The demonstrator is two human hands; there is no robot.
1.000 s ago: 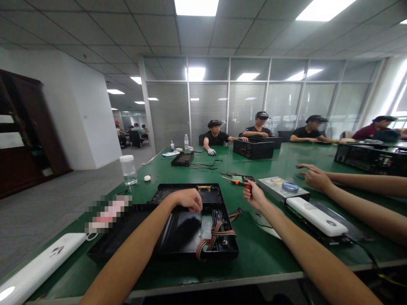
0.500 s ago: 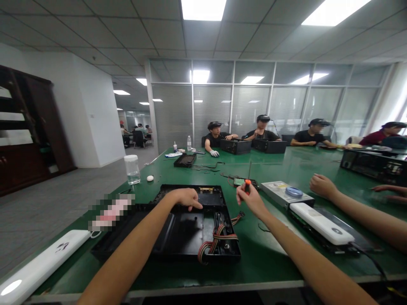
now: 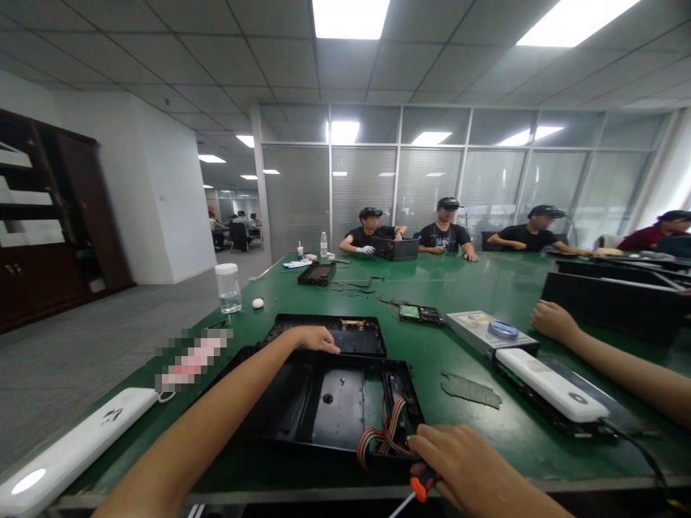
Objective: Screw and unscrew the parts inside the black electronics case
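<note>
A black plastic device casing [image 3: 329,403] lies open on the green table [image 3: 469,302] in front of me, with a striped ribbon cable [image 3: 386,432] at its right end. My left hand [image 3: 313,338] rests on the casing's far edge, fingers curled over it. My right hand [image 3: 458,467] is near the table's front edge, closed around an orange-handled screwdriver [image 3: 418,491] whose shaft points down and left.
A second black tray [image 3: 337,332] lies behind the casing. A silver drive [image 3: 480,327], a white power bank [image 3: 551,374] and a neighbour's hand [image 3: 553,322] are on the right. A circuit board [image 3: 418,313], a water jar [image 3: 228,288] and another white power bank [image 3: 70,453] are around. Several people sit at the far end.
My right hand has pulled back from mid-table to the near edge with the screwdriver, now pointing downward. The casing has slid nearer. My left hand stays on the casing's far edge.
</note>
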